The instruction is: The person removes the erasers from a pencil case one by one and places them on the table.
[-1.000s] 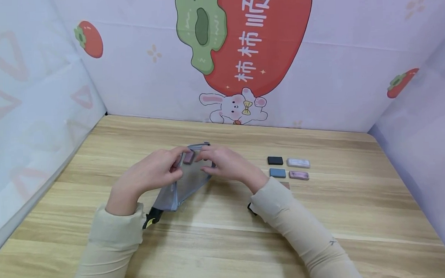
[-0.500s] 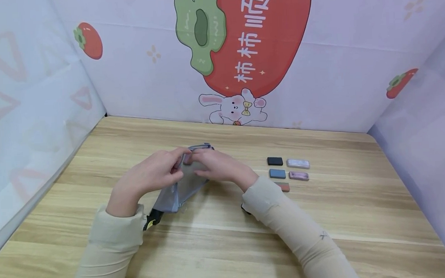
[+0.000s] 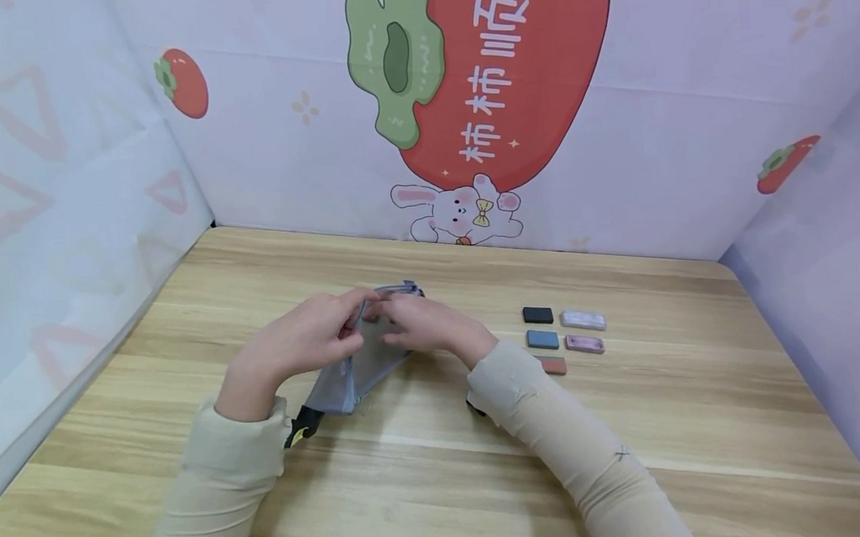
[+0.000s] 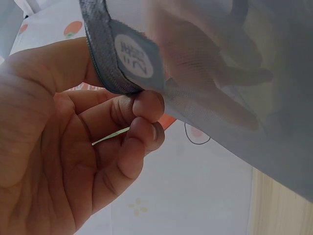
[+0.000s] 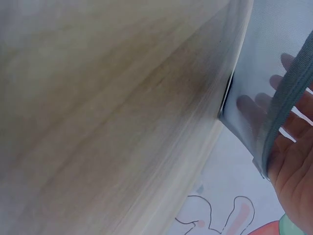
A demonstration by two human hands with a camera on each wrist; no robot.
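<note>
A grey-blue mesh zipper pouch (image 3: 334,386) is held tilted up over the table. My left hand (image 3: 311,336) pinches its zipper edge, beside a fabric tab with a round white label (image 4: 133,55) in the left wrist view. My right hand (image 3: 428,324) reaches into the pouch mouth, its fingers loosely spread behind the mesh. Seen through the mesh from the left wrist, the right-hand fingers (image 4: 234,78) show nothing gripped between them. At the pouch's near end lies a black item with yellow marks (image 3: 303,425), partly behind the left sleeve.
Right of the hands lie small flat blocks: black (image 3: 537,315), whitish (image 3: 583,320), blue (image 3: 542,340), pink-purple (image 3: 584,344) and red-and-grey (image 3: 554,366), partly behind the right sleeve. A dark object (image 3: 475,409) peeks out beside that sleeve. A printed cloth wall (image 3: 291,170) stands behind the table.
My right hand has moved left and deeper into the pouch mouth, covering the mauve block seen there earlier. The left hand keeps its hold on the edge. The head view has shifted slightly.
</note>
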